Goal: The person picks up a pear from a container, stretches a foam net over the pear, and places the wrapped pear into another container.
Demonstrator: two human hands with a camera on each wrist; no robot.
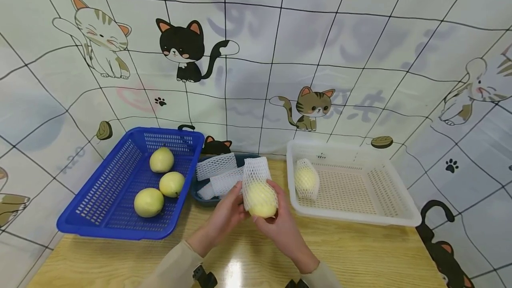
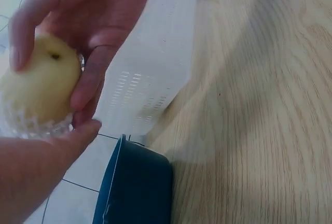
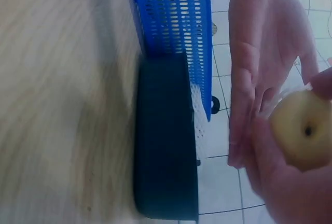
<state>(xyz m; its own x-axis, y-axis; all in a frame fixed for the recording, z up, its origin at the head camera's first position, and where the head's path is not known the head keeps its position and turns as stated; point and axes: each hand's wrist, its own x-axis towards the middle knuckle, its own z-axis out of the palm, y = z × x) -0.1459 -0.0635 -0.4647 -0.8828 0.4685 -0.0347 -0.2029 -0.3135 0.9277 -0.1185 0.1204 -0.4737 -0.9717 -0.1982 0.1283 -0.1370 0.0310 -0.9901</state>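
Both hands hold a pale yellow pear above the front of the table. A white foam net covers the far part of the pear, and its loose end sticks out beyond the fruit. At the left side, my left hand grips the net against the pear. My right hand curls round the right side and near end of the fruit. The bare end of the pear, with a dark hollow, shows in the right wrist view. The hands hide some of the net's edge.
Several pears, one of them a pear near the front, lie in a blue basket at left. A dark teal bin holds more foam nets. At right, a white basket contains one netted pear.
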